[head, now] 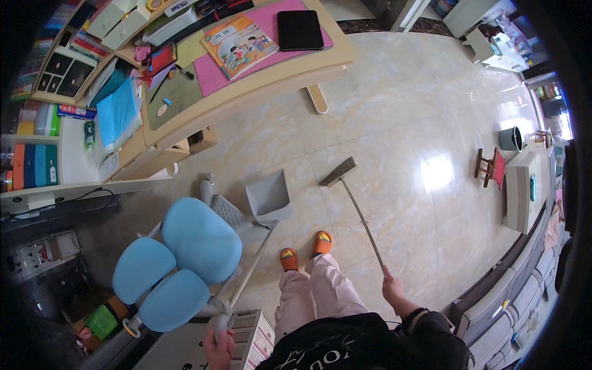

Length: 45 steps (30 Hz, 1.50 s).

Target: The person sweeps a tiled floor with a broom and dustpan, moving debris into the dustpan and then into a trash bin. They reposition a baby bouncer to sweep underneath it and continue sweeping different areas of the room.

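Note:
A long-handled broom [362,217] slants across the tiled floor, its upper shaft gripped in my right hand [393,287]. Its grey-brown bristle head [338,171] is ahead of my feet, on or just over the tiles. At the lower left, my left hand [219,348] is closed around the grey grip of a long-handled dustpan. The grey dustpan [269,194] rests on the floor left of the broom head, with its mouth facing away from me. No clear debris shows in its tray. My feet, in orange slippers [322,243], stand between the two shafts.
A blue-cushioned swivel chair [202,240] stands close beside the dustpan shaft. Ahead runs a wooden desk [259,88] bearing a textbook [239,45] and a black tablet [299,30]. On the right are a small red-seated stool [491,167], a grey bucket [510,138] and a grey sofa [495,305].

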Available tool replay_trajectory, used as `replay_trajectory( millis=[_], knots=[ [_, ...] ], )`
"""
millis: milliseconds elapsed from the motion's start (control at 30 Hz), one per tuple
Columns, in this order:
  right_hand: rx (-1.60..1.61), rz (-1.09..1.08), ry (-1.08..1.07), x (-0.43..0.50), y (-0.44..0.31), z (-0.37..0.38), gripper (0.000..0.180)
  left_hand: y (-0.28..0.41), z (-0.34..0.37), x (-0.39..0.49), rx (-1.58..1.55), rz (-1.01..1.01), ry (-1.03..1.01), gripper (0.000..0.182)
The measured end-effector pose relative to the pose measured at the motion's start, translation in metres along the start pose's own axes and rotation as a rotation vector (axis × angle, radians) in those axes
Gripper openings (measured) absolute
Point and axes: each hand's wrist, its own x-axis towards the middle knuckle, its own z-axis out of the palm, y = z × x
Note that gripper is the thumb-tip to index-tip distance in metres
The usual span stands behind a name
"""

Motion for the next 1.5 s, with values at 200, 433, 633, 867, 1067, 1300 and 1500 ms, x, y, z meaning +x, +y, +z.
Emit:
replay_trajectory(
  millis=[200, 433, 633, 867, 1067, 1300, 1500],
  knots=[
    [0.110, -0.113, 0.087, 0.053, -0.061, -0.018, 0.049, 0.046, 0.032, 0.004, -0.321, 0.055, 0.157, 0.025],
    [0.162, -0.292, 0.141, 0.240, -0.249, -0.077, 0.051, 0.042, 0.037, 0.027, -0.238, 0.212, 0.238, 0.031],
    [0.227, -0.159, 0.131, 0.225, -0.215, -0.019, 0.052, 0.062, 0.015, 0.063, -0.258, 0.144, 0.006, 0.029],
    [0.326, 0.000, 0.183, 0.058, -0.120, 0.050, 0.050, 0.080, -0.017, 0.109, -0.268, 0.154, -0.167, 0.025],
    [0.189, -0.018, 0.271, 0.103, -0.148, 0.002, 0.047, 0.087, -0.020, 0.127, -0.244, 0.136, -0.225, 0.025],
    [0.198, 0.029, 0.262, 0.149, -0.113, -0.006, 0.051, 0.094, -0.029, 0.135, -0.250, 0.151, -0.199, 0.026],
    [0.074, 0.250, 0.234, -0.003, -0.060, 0.046, 0.054, 0.095, -0.048, 0.143, -0.242, 0.222, -0.205, 0.031]
  ],
)
